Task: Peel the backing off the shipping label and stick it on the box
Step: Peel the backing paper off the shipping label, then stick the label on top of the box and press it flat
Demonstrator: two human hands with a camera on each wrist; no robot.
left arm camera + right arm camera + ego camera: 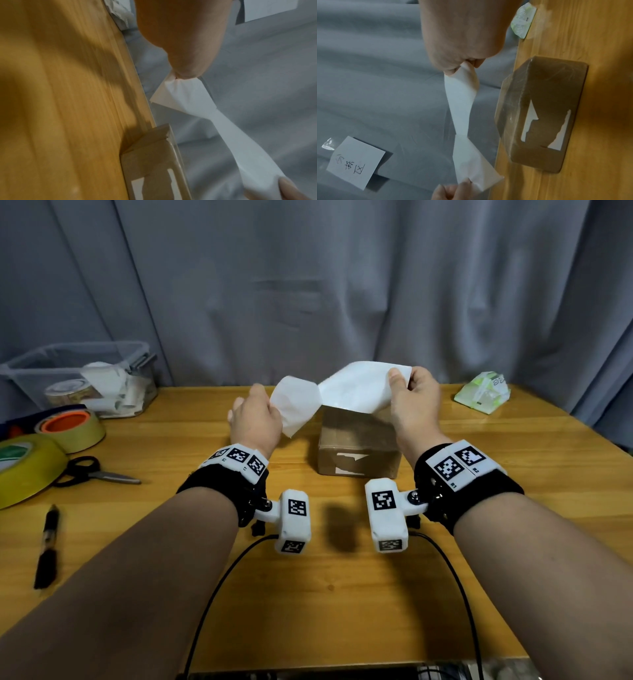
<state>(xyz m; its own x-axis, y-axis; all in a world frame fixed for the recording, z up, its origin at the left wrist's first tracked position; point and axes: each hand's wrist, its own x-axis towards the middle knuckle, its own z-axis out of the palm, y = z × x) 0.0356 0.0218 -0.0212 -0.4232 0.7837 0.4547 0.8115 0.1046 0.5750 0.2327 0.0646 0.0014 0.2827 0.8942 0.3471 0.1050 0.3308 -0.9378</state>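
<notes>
A brown cardboard box [359,446] sits on the wooden table [171,508], with torn white scraps stuck on its near side. Above it I hold two white paper layers that join at a narrow point. My left hand [260,409] pinches the smaller curled layer [296,405]. My right hand [400,381] pinches the corner of the larger white sheet [359,388]. The left wrist view shows my left hand [185,73] pinching paper [181,94] beside the box [154,162]. The right wrist view shows my right hand [465,65] gripping the stretched sheet [460,101] next to the box [547,108].
At the left stand a clear bin [20,371] with tape and paper scraps, two tape rolls [73,428], scissors [96,472] and a pen [48,546]. A green-white packet [483,397] lies at the back right. A grey curtain [308,285] hangs behind with a handwritten note [356,162].
</notes>
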